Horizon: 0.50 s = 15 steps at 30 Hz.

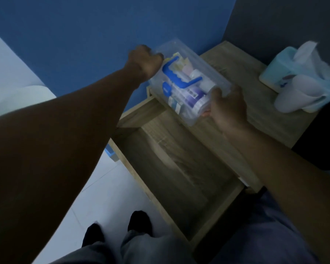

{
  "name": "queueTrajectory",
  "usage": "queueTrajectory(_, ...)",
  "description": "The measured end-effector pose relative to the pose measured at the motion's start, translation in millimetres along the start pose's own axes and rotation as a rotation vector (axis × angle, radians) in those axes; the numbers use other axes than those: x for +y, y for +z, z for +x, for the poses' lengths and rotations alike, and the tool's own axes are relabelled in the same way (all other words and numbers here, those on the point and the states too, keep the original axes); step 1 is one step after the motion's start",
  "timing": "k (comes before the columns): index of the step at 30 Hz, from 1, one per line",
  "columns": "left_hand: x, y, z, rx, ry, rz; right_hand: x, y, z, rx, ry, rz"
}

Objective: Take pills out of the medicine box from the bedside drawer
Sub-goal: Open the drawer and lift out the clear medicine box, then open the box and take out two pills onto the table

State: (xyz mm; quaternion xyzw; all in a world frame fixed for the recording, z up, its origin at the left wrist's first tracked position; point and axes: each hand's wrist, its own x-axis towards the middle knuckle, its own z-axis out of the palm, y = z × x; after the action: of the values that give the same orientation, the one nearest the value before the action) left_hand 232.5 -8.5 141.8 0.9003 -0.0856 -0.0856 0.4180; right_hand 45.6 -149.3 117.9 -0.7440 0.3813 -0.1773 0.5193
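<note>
A clear plastic medicine box (202,67) with a blue handle and blue latch is held in the air above the back of the open wooden drawer (171,164). Bottles and packets show through its lid. My left hand (145,61) grips the box's far left end. My right hand (229,107) holds its near right end. The box is tilted, with its lid closed. The drawer below looks bare inside.
The bedside table top (246,88) carries a light blue tissue box (280,71) with a white plastic bag beside it at the right. A blue wall stands behind. White floor tiles lie at the left, with my feet below.
</note>
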Motion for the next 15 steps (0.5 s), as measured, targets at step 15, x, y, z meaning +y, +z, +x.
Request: queueTrajectory(15, -27, 43, -29, -0.056, -0.303, -0.635, 8, 1, 12, 0.055, -0.199, -0.348)
